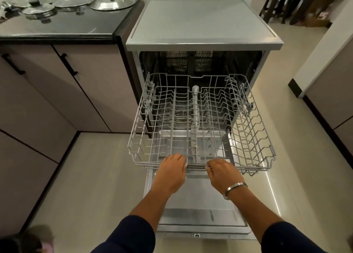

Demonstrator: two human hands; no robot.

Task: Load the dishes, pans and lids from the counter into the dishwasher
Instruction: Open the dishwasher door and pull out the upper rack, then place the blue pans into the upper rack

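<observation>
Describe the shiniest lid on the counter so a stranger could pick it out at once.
Start at the open dishwasher and look left to the dark counter beside it. Several lids with black knobs sit along its far side; take the lid nearest the dishwasher. It alone is plain polished steel with a broad flat rim, while the lids to its left look duller and see-through.

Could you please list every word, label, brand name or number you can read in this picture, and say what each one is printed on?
None can be read.
Dishwasher: its top and front edge show no legible brand or label.
Door: a small mark at the near edge is too small to read.
Lids on the counter: no visible lettering.
Rack, gripped by the left hand and right hand: bare wire, no text.
</observation>
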